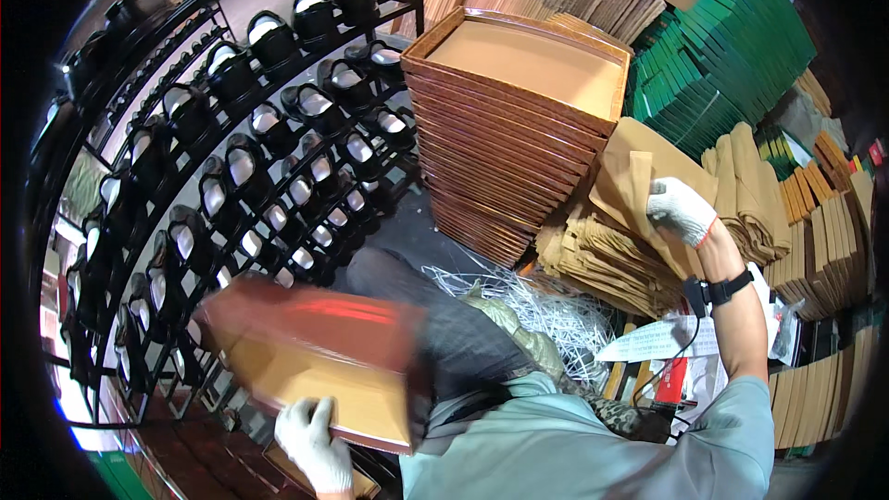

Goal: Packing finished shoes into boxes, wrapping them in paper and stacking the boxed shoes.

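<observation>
My left hand (315, 444), in a white glove, grips the near edge of an open reddish-brown box (324, 319) with a tan inside. The box is tilted over my lap and smeared by motion. My right hand (681, 208), also gloved in white, is closed on a sheet of tan paper (639, 181) at the right. Under that sheet lies a pile of folded tan paper (607, 255). A tall stack of brown box lids or trays (509, 143) rises in front of me, left of the paper.
Black racks full of black shoes (315, 111) curve along the left. Green flat cartons (722, 56) are stacked at the far right, with brown cardboard pieces (820, 250) below. White paper shreds (546, 306) cover the floor near my knee (384, 273).
</observation>
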Action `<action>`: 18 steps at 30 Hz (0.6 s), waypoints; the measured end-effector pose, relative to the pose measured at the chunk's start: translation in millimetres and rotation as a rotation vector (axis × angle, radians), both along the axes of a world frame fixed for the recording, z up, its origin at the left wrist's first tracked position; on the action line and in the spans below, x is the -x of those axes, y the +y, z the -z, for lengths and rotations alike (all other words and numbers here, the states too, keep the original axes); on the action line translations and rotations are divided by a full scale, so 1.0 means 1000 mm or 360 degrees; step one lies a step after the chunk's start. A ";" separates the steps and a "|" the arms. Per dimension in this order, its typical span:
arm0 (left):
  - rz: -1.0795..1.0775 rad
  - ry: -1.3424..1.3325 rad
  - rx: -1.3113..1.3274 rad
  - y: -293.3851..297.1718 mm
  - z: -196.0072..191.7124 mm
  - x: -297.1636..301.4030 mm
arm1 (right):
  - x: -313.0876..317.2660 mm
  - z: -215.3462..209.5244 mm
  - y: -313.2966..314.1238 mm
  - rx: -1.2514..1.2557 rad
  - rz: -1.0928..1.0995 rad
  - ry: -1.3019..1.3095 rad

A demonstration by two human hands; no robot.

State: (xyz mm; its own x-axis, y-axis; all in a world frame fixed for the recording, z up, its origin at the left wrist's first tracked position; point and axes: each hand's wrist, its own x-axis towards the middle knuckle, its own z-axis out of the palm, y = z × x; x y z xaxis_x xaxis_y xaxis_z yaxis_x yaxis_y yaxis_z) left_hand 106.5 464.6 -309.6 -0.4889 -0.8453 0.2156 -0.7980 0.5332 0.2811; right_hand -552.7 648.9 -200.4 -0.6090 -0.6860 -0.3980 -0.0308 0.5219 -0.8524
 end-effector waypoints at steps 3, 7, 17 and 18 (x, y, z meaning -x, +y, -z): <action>0.0451 -0.0144 0.0024 -0.032 0.014 0.021 | -0.097 -0.035 -0.063 0.0193 -0.0023 -0.0371; 0.0525 0.0794 -0.0751 -0.042 -0.041 0.066 | -0.182 -0.029 -0.139 0.0390 -0.0446 -0.0340; -0.0499 0.2295 -0.1396 -0.041 -0.013 0.083 | -0.361 -0.135 -0.390 0.1432 -0.1166 0.1661; -0.0631 0.2291 -0.1309 -0.038 -0.003 0.061 | -0.380 -0.161 -0.430 0.1747 -0.1093 0.1820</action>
